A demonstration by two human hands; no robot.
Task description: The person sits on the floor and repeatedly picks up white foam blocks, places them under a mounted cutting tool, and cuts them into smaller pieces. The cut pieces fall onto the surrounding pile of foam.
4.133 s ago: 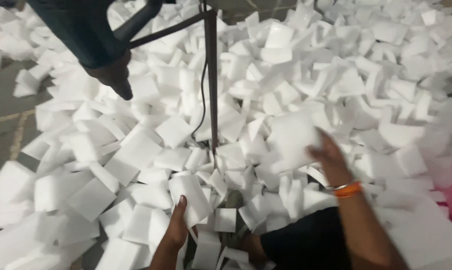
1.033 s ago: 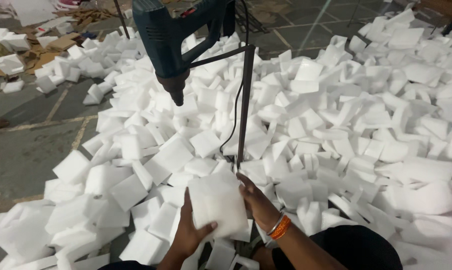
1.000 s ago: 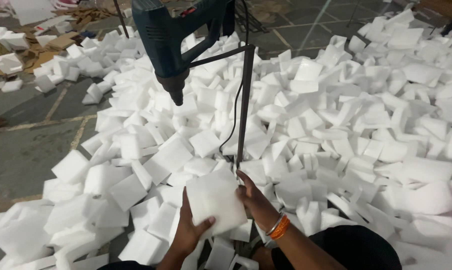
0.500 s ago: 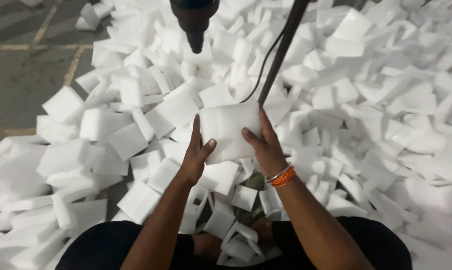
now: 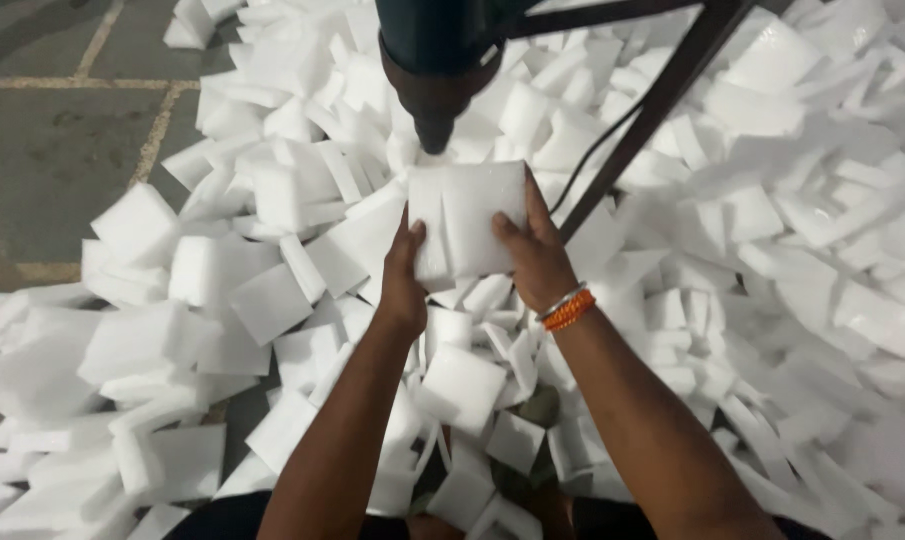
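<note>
Both hands hold one white foam block (image 5: 469,215), raised in front of me. My left hand (image 5: 403,278) grips its left edge and my right hand (image 5: 532,248), with an orange band at the wrist, grips its right edge. Directly above the block's top edge hangs the dark tip of a blue power drill (image 5: 434,60), fixed on a dark metal stand (image 5: 662,100). The tip sits just at the block's upper left part; I cannot tell whether it touches.
A large heap of white foam blocks (image 5: 272,300) covers the floor all around and under my arms. Bare grey concrete floor (image 5: 62,160) shows at the upper left. A black cable (image 5: 597,150) hangs beside the slanting stand leg.
My hands have lifted the foam block higher, up under the drill tip. The view has tilted down and closer to the drill.
</note>
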